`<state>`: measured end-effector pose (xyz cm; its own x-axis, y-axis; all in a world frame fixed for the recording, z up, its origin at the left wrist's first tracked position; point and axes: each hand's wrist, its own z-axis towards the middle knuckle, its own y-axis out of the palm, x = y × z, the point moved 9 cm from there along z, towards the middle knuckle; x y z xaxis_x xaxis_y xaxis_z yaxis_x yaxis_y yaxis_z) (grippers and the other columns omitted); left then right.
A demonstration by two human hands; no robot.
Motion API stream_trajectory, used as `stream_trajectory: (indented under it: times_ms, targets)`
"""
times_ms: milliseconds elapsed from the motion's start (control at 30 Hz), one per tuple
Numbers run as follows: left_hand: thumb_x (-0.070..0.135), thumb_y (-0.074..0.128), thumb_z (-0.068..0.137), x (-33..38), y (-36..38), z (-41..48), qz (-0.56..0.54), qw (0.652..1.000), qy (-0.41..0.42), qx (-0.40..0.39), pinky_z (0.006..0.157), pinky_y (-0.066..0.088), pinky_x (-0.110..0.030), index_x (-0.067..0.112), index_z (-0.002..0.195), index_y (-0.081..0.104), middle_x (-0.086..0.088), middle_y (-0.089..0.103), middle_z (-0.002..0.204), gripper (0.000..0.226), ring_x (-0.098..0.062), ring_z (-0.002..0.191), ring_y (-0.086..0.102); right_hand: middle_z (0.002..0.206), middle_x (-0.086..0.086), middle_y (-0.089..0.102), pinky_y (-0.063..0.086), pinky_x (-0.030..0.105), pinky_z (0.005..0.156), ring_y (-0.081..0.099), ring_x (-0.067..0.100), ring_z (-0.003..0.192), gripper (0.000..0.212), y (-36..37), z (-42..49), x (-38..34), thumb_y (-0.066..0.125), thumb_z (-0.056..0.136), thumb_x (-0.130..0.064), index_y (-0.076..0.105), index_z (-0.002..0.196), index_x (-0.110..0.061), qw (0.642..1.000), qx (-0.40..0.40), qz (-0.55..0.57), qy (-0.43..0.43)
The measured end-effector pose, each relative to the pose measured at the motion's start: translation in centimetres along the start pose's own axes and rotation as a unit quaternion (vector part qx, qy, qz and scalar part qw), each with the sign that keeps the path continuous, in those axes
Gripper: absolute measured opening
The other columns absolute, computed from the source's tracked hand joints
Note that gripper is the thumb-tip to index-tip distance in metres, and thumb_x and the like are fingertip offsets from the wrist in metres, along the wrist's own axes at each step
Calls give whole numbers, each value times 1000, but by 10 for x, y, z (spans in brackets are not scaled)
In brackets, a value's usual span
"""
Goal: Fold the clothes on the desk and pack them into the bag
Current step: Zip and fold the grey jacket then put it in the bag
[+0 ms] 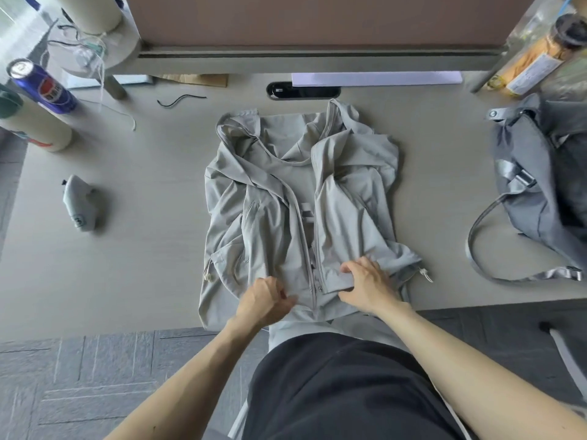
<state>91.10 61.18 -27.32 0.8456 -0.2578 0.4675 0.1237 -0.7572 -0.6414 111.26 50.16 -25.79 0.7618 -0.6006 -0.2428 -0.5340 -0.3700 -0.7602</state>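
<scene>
A light grey hooded zip jacket (286,198) lies front-up in the middle of the desk (136,242), its sleeves folded in over the body and its hem at the near edge. My left hand (266,300) pinches the hem on the left side of the zipper. My right hand (365,285) grips the hem flap just right of the zipper. A grey bag (536,192) lies on the desk at the right, its long strap looping toward the near edge.
A small grey pouch (79,206) lies on the left of the desk. At far left stand a blue can (43,85) and a beige cylinder (35,125). A black cable (181,100) and white paper (376,79) lie at the back. A bottle (540,55) is at far right.
</scene>
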Motion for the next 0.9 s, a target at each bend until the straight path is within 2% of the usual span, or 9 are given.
stream_trajectory:
  times_ms: [100, 167, 267, 400, 500, 633, 700, 800, 900]
  targets:
    - [57, 57, 90, -9, 21, -6, 7, 992, -69, -107, 59, 52, -28, 12, 62, 57, -3, 65, 64, 54, -22, 61, 67, 90, -2, 58, 43, 32, 77, 54, 20, 90, 22, -9, -9, 4, 69, 77, -34, 56, 85, -18, 995, 56, 71, 49]
    - [60, 52, 92, -9, 32, -14, -42, 979, -100, -172, 56, 53, -25, 4, 75, 71, -8, 73, 66, 61, -18, 54, 66, 59, -4, 53, 39, 27, 56, 54, 16, 62, 32, 2, -13, 12, 68, 79, -36, 51, 61, -16, 978, 9, 163, 131]
    - [62, 51, 92, -11, 48, -22, -96, 959, -141, -228, 57, 53, -27, 3, 94, 72, -8, 74, 65, 63, -18, 51, 62, 59, 4, 62, 45, 23, 46, 56, 15, 49, 34, 36, -26, 20, 74, 82, -40, 66, 75, -8, 886, -79, 369, 269]
    - [44, 66, 93, -8, 45, -18, -261, 947, -150, -117, 46, 44, -22, 7, 94, 71, -5, 68, 64, 38, -13, 44, 53, 63, 7, 61, 50, 25, 46, 57, 15, 48, 22, 52, -27, 23, 76, 85, -24, 64, 91, -6, 788, -33, 530, 312]
    - [30, 74, 90, -6, 39, -16, -402, 898, -177, -24, 43, 43, -22, 3, 94, 67, -10, 67, 72, 28, -12, 44, 51, 65, 4, 60, 53, 27, 51, 58, 14, 53, 15, 50, -21, 21, 76, 85, -13, 62, 90, -8, 730, 14, 619, 290]
    - [25, 79, 86, -3, 62, -18, -509, 821, -247, -78, 58, 51, -28, 5, 88, 70, -6, 70, 73, 22, -14, 54, 56, 66, 1, 64, 53, 25, 54, 58, 12, 57, 10, 56, -14, 8, 78, 83, -13, 69, 85, -9, 726, -19, 634, 268]
    - [26, 80, 84, -1, 69, -17, -508, 815, -261, -103, 63, 54, -29, 5, 88, 70, -6, 72, 75, 24, -14, 56, 58, 67, 2, 66, 53, 24, 52, 58, 11, 55, 11, 59, -10, 4, 80, 81, -15, 71, 85, -9, 740, -27, 619, 262]
    - [19, 79, 86, 4, 70, -12, -531, 802, -255, -100, 58, 51, -26, 4, 92, 68, -5, 70, 69, 19, -11, 50, 54, 70, 6, 67, 52, 22, 48, 58, 10, 52, 12, 62, -5, 4, 79, 82, -9, 71, 89, -5, 759, -25, 597, 258]
    - [11, 77, 85, 14, 63, -8, -554, 794, -233, -92, 55, 50, -25, 7, 88, 65, -4, 67, 65, 13, -13, 52, 55, 72, 10, 68, 54, 22, 50, 62, 13, 56, 9, 58, -3, 5, 75, 83, 0, 68, 89, 1, 751, -17, 608, 256]
